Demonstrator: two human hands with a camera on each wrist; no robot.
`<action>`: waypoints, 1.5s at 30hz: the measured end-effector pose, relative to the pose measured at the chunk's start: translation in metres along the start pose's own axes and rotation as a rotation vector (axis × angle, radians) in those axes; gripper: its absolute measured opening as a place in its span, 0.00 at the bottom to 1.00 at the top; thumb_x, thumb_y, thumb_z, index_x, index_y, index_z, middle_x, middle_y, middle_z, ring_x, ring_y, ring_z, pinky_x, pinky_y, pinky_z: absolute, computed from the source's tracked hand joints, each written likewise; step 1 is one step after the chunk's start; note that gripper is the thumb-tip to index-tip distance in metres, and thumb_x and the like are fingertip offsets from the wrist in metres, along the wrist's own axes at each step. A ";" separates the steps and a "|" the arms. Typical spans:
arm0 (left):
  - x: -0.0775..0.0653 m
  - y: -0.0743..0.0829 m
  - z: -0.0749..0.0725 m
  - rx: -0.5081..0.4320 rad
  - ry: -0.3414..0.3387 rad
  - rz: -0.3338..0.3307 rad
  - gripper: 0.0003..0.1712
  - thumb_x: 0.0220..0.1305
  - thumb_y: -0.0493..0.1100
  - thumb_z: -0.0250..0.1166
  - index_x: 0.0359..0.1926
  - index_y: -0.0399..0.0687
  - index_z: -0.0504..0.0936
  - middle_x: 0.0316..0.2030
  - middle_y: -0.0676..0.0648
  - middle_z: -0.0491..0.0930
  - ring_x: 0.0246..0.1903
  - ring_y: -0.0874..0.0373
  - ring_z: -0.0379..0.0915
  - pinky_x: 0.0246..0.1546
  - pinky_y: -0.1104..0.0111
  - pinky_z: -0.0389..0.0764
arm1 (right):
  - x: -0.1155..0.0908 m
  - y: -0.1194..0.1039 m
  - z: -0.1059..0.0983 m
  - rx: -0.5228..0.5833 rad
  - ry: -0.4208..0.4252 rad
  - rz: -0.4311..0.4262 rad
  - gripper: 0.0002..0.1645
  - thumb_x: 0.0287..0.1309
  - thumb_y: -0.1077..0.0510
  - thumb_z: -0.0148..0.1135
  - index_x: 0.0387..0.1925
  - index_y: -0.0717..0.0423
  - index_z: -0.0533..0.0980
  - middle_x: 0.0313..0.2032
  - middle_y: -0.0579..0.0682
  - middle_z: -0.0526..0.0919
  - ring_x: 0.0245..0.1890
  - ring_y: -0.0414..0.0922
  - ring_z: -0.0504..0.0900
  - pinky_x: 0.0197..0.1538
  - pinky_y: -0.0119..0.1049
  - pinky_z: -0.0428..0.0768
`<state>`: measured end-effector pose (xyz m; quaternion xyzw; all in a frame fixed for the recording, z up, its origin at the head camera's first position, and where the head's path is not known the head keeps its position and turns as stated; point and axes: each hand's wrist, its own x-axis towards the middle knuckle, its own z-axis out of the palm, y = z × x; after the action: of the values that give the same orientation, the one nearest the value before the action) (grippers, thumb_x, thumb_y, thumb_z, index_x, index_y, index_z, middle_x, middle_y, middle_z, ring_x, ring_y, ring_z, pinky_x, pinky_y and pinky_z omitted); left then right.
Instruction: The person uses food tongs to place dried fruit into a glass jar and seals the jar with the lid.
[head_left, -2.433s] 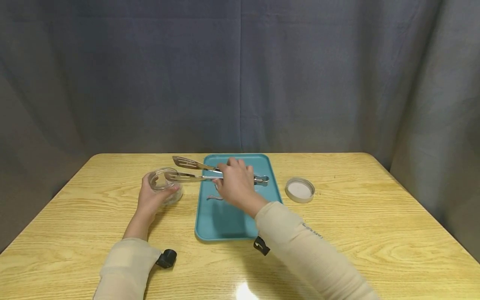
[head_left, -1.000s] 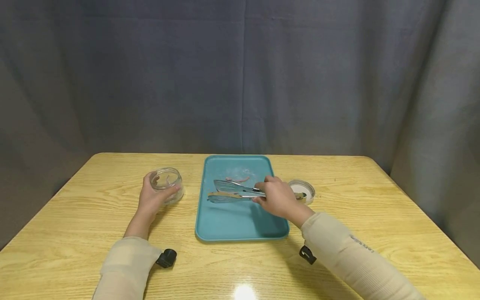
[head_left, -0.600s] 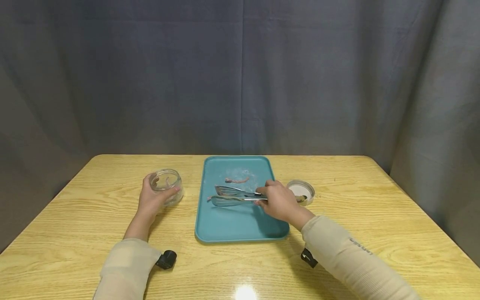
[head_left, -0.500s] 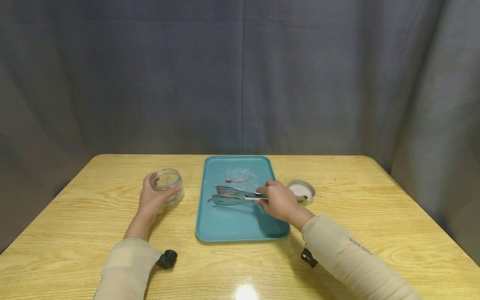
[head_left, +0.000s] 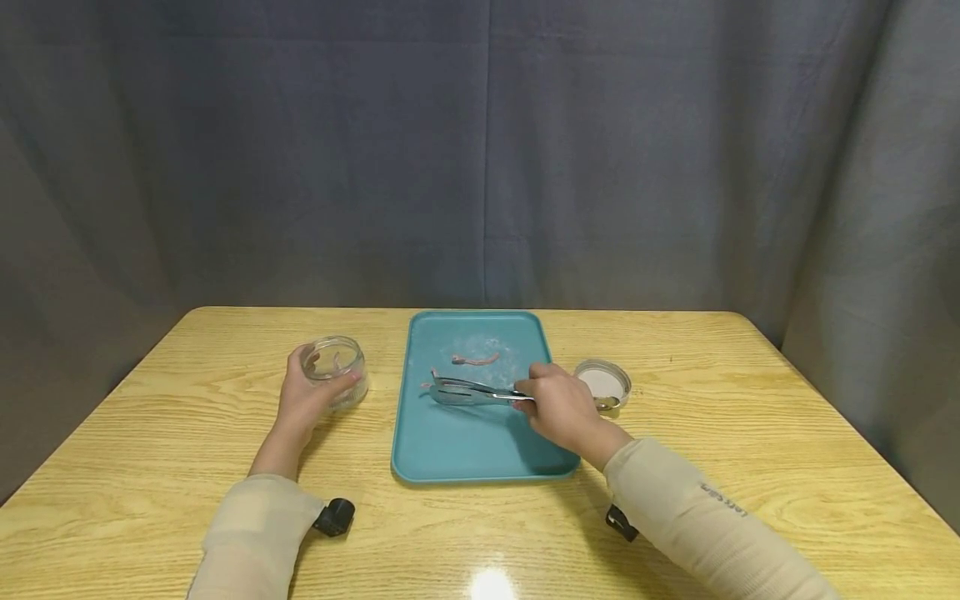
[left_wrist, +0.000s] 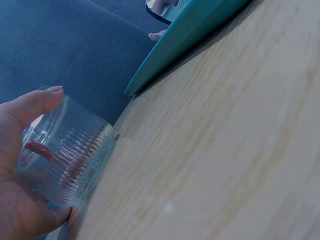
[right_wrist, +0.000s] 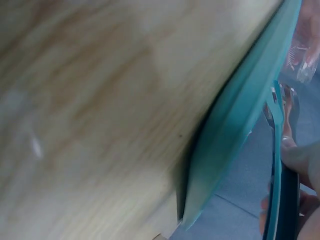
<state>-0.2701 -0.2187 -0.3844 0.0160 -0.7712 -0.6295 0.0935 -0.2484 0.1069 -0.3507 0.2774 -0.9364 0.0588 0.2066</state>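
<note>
My left hand [head_left: 300, 404] grips a clear glass jar [head_left: 354, 390] that stands on the table left of the tray. Through its ribbed wall, the left wrist view shows reddish-brown strips [left_wrist: 39, 149] inside. My right hand [head_left: 561, 407] holds metal tongs [head_left: 472, 393] by their arms, low over the teal tray [head_left: 450, 467]. Their slotted ends lie close together, around or over a pinkish strip [head_left: 425, 386] of which only the tip shows; whether they pinch it I cannot tell. A second pinkish strip [head_left: 476, 360] lies on the tray behind the tongs.
A round jar lid [head_left: 602, 382] lies inside up on the table just right of the tray, close to the tongs' rear end. Whitish marks [head_left: 483, 343] spread over the tray's far half. Behind the wooden table [head_left: 720, 433] hangs a grey curtain [head_left: 480, 150].
My right hand has carried the tongs from the jar's mouth rightward and down over the tray, and their ends have drawn closer together. My left hand has stayed on the jar.
</note>
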 end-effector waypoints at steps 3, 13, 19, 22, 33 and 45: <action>-0.001 0.001 0.000 0.002 0.003 -0.006 0.55 0.46 0.47 0.68 0.65 0.47 0.38 0.62 0.37 0.42 0.59 0.38 0.42 0.53 0.53 0.57 | -0.001 0.000 0.001 -0.037 0.030 -0.028 0.09 0.45 0.55 0.64 0.32 0.51 0.81 0.18 0.41 0.62 0.17 0.39 0.61 0.13 0.28 0.59; 0.000 0.002 0.001 -0.005 -0.007 -0.001 0.54 0.46 0.47 0.68 0.65 0.47 0.39 0.62 0.36 0.42 0.57 0.37 0.46 0.52 0.53 0.59 | -0.005 0.000 0.001 -0.065 0.094 -0.071 0.06 0.45 0.57 0.65 0.29 0.50 0.80 0.17 0.42 0.61 0.17 0.40 0.62 0.12 0.29 0.60; 0.001 0.001 0.001 0.006 -0.006 -0.002 0.55 0.46 0.48 0.68 0.65 0.47 0.38 0.62 0.37 0.42 0.57 0.37 0.45 0.52 0.53 0.58 | -0.005 0.002 -0.003 -0.026 0.098 -0.020 0.05 0.44 0.57 0.65 0.28 0.51 0.80 0.17 0.41 0.62 0.17 0.39 0.63 0.12 0.28 0.60; 0.001 0.001 0.000 0.009 -0.001 -0.003 0.55 0.46 0.48 0.68 0.65 0.47 0.38 0.62 0.36 0.42 0.58 0.38 0.45 0.53 0.54 0.58 | -0.004 0.004 -0.008 -0.010 0.104 0.010 0.06 0.44 0.57 0.65 0.30 0.51 0.80 0.18 0.42 0.63 0.17 0.39 0.63 0.12 0.28 0.59; 0.002 0.002 0.001 0.019 0.005 0.001 0.55 0.46 0.48 0.68 0.65 0.46 0.38 0.62 0.36 0.41 0.59 0.38 0.42 0.53 0.53 0.57 | 0.006 0.012 -0.027 0.035 0.123 0.078 0.03 0.47 0.57 0.63 0.26 0.52 0.79 0.17 0.43 0.62 0.16 0.40 0.61 0.13 0.30 0.59; 0.001 0.003 0.003 0.014 0.004 -0.012 0.55 0.46 0.47 0.68 0.65 0.46 0.38 0.62 0.36 0.42 0.58 0.38 0.42 0.53 0.53 0.57 | 0.024 0.009 -0.048 0.113 0.104 0.200 0.08 0.51 0.54 0.60 0.32 0.52 0.80 0.18 0.45 0.63 0.16 0.41 0.62 0.14 0.33 0.61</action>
<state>-0.2719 -0.2150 -0.3821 0.0223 -0.7754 -0.6244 0.0911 -0.2544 0.1132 -0.2968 0.1904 -0.9427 0.1460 0.2319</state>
